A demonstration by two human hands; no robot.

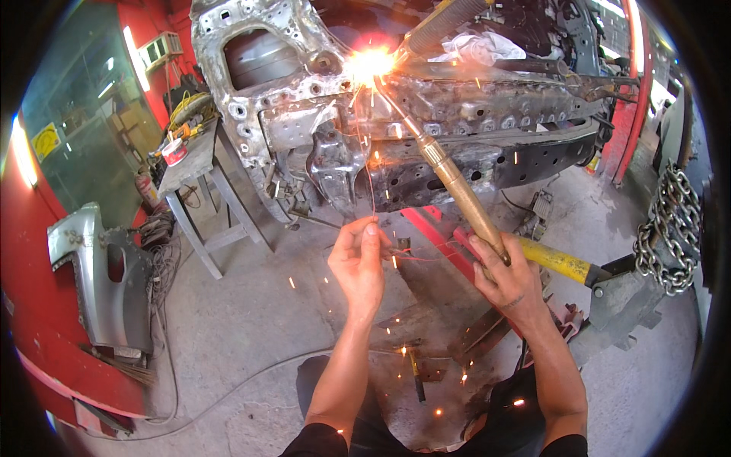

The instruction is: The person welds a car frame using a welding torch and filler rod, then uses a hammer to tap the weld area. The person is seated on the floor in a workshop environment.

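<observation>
My right hand (512, 280) grips the lower end of a brass gas torch (460, 183), which slants up and to the left. At the torch's tip a glaring flame (371, 67) meets the bare metal of a stripped car body (301, 137); the glare hides the spot itself. Pinched between the fingers of my left hand (356, 263) is a thin copper-coloured filler rod (371, 183), running up toward the flame. Its short tail sticks out to the right of the hand. Orange sparks fall around both forearms.
A metal work table (194, 164) stands left of the car, with a white-and-red tub (174, 152) on it. A silver fender (103, 274) leans at the left wall. Cables trail over the floor. Right are a yellow bar (560, 261) and hanging chain (668, 232); a hammer (416, 377) lies below.
</observation>
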